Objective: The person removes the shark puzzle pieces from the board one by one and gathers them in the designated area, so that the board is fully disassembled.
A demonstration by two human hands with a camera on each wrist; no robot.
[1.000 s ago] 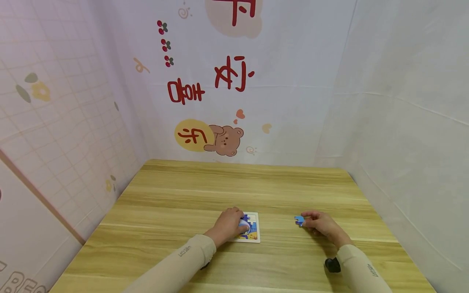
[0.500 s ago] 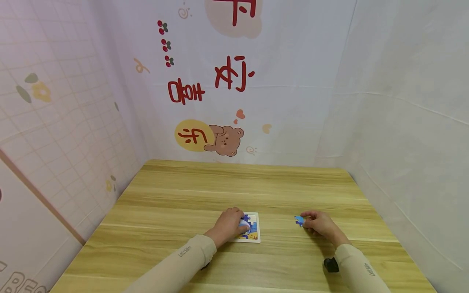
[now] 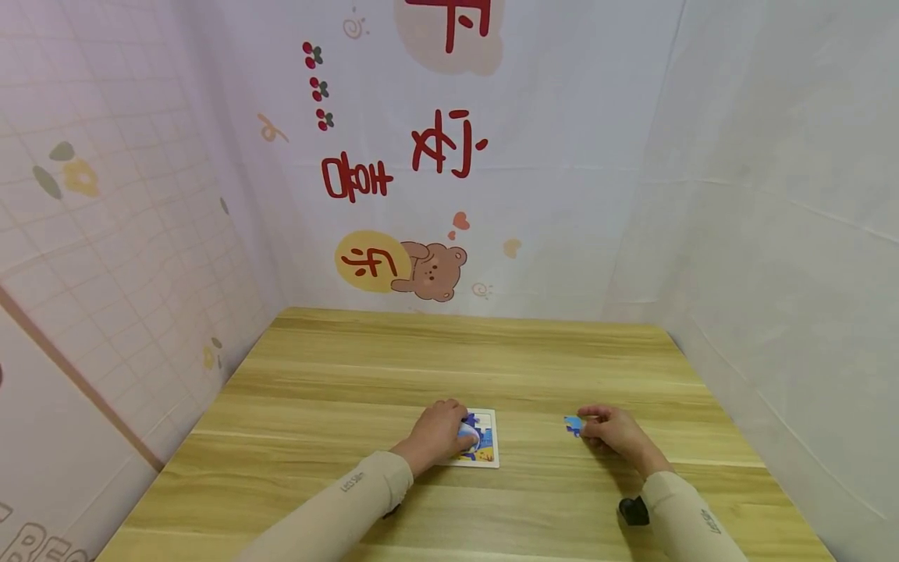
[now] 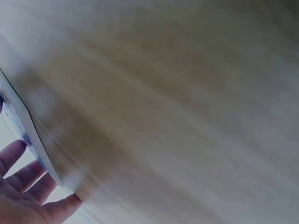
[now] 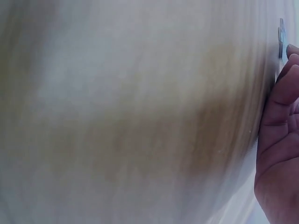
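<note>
Two hands work over one wooden table (image 3: 562, 367), and each comes out of one cream sleeve, so there are two sleeves (image 3: 361, 485), both with small dark lettering. The left hand (image 3: 434, 435) is laid over the left part of one puzzle board (image 3: 495, 446); its fingers are rather straight and touch the board, and its thumb lies on the picture. In the left wrist view, one digit reaches past the corner of the board to the table top. The board lies flat near the middle of the table, with a white frame and a blue and yellow picture, in which one white patch shows toward the far right corner. How many pieces are in it I cannot count, because the hand covers a part.

The right hand (image 3: 621, 439) pinches one loose blue puzzle piece (image 3: 573, 425) at its edge, between thumb and finger. This piece is to the right of the board, apart from it; whether it touches the table I cannot tell. One black object (image 3: 634, 511) is beside the right sleeve.

On the back curtain (image 3: 562, 203) I count one brown bear (image 3: 434, 269), one yellow circle (image 3: 372, 261) and three cherry pairs (image 3: 319, 89) in a column.
</note>
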